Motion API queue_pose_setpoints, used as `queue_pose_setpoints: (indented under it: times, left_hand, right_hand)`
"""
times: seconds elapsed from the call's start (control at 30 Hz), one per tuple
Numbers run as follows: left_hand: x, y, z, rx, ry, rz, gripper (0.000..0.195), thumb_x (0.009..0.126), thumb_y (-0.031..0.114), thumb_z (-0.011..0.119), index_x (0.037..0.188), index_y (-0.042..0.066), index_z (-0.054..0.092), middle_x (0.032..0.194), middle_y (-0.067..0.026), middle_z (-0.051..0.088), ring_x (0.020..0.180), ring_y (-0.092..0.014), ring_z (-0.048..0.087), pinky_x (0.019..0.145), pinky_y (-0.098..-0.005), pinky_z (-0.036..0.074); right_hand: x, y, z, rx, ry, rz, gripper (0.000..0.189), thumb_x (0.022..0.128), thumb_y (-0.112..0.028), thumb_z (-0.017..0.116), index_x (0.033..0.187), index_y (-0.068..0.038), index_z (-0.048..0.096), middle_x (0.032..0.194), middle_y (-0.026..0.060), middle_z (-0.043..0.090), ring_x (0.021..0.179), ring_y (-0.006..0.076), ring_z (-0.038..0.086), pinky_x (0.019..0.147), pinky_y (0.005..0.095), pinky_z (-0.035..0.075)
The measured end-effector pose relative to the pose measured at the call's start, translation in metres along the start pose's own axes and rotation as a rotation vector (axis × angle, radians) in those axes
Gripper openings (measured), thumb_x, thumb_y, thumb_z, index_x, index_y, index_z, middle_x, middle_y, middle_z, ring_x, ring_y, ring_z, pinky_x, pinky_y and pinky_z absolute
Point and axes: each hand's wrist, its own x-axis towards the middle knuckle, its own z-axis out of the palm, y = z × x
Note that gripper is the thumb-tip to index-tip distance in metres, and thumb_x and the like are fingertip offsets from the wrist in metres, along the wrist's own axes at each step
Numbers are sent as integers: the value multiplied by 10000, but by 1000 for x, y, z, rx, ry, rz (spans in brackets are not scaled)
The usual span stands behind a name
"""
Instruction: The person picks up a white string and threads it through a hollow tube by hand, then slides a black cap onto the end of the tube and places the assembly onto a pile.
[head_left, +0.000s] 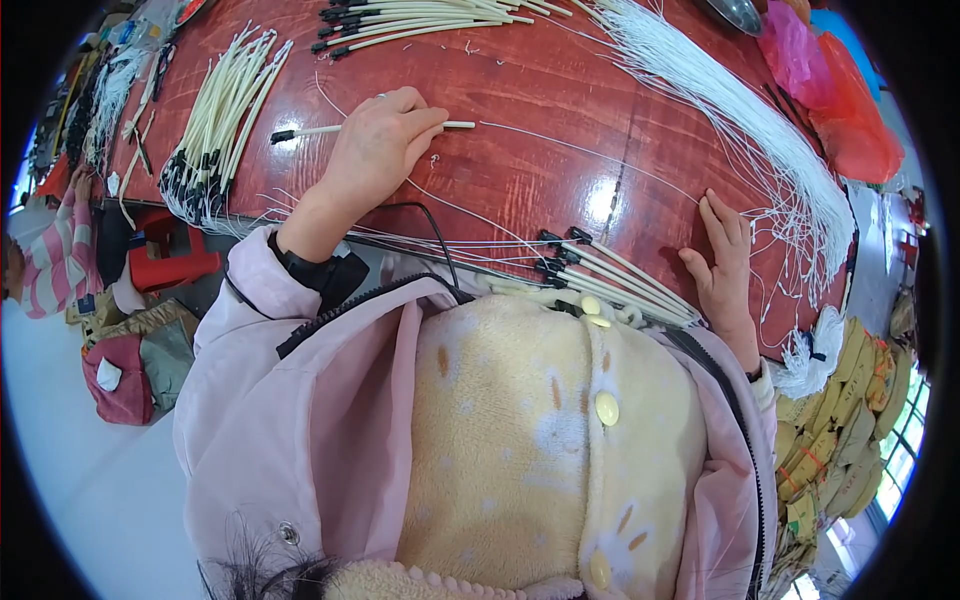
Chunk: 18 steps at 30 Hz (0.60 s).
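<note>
My left hand (375, 142) is over the table, its fingers closed on a thin cream rod (459, 124) with a black tip (283, 136) at its left end. From near the rod's right end, a white cord (577, 149) runs across to my right hand (724, 251). That hand rests on the tabletop with thumb and fingers apart, a fingertip touching the cord's far end. Between my right hand and my jacket lies a small group of similar black-tipped rods (622, 277), with white cords trailing left from them.
The red wooden table (525, 172) bears a bundle of cream rods (229, 112) at left, more rods (420, 22) at the far side, and a long hank of white cord (720, 90) at right. Plastic bags (847, 105) lie beyond. Another person (60, 240) sits at far left.
</note>
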Motion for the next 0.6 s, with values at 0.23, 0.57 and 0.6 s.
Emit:
queue_pose_setpoints:
  times: [0.23, 0.57, 0.6]
  left_hand:
    - [6, -5, 3, 34, 25, 57, 181, 895, 84, 689, 1060, 33, 740, 904, -116, 646, 831, -321, 644, 716, -409, 510]
    - [9, -2, 3, 31, -4, 54, 177, 902, 94, 683, 1059, 34, 739, 923, -114, 651, 853, -323, 645, 746, -409, 514]
    - [10, -1, 3, 36, -8, 53, 178, 906, 98, 681, 1061, 34, 739, 924, -112, 652, 858, -324, 646, 751, -409, 514]
  right_hand:
    - [1, -3, -1, -4, 9, 4, 729, 872, -451, 711, 1404, 18, 543, 1443, 162, 528, 1253, 350, 492, 1096, 443, 362]
    - [2, -4, 0, -9, 22, 12, 758, 848, -483, 731, 1383, 26, 559, 1405, 164, 550, 1221, 343, 506, 1076, 437, 384]
    - [2, -4, 0, -5, 21, 10, 758, 846, -485, 732, 1379, 26, 563, 1404, 164, 551, 1220, 343, 507, 1075, 437, 385]
